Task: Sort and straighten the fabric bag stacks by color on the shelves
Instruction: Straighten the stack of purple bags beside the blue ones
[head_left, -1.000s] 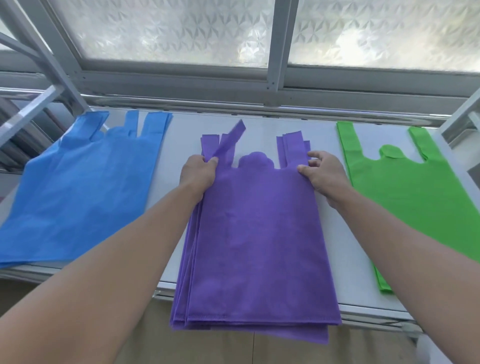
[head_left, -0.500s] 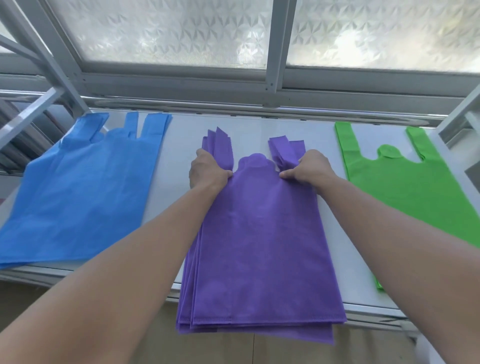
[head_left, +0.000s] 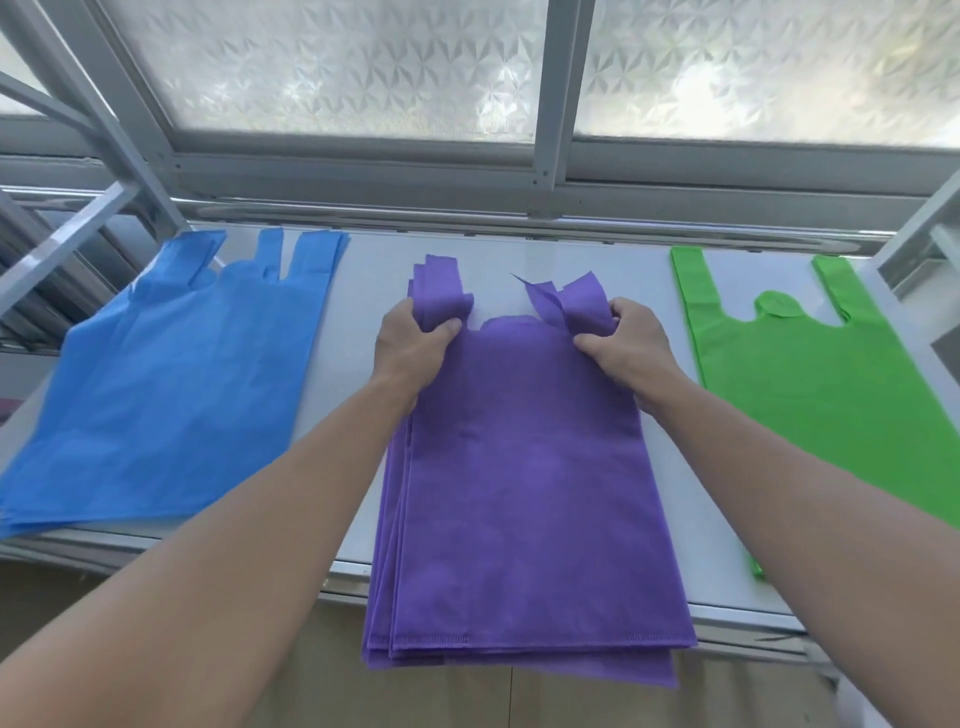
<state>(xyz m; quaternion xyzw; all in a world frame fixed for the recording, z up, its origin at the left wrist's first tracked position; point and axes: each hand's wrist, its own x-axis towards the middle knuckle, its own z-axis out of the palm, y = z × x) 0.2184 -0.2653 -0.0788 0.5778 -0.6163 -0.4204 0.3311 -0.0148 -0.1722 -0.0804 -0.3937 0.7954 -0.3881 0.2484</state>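
Compared with half a second ago, both hands sit further out on the straps of the purple stack (head_left: 519, 493), and one loose strap (head_left: 543, 299) on the right side now sticks out toward the middle. The left grip (head_left: 410, 348) curls around the left strap bundle (head_left: 441, 286), thumb on top; the right grip (head_left: 628, 348) pinches the right strap bundle (head_left: 584, 304) in the same way. I judge this hold serves to pull the layers even, because the lower edges are fanned out and hang over the front of the shelf (head_left: 363, 291). The purple stack lies in the middle, between the blue stack (head_left: 171, 379) and the green stack (head_left: 810, 395), apart from both, so the colours stay separate.
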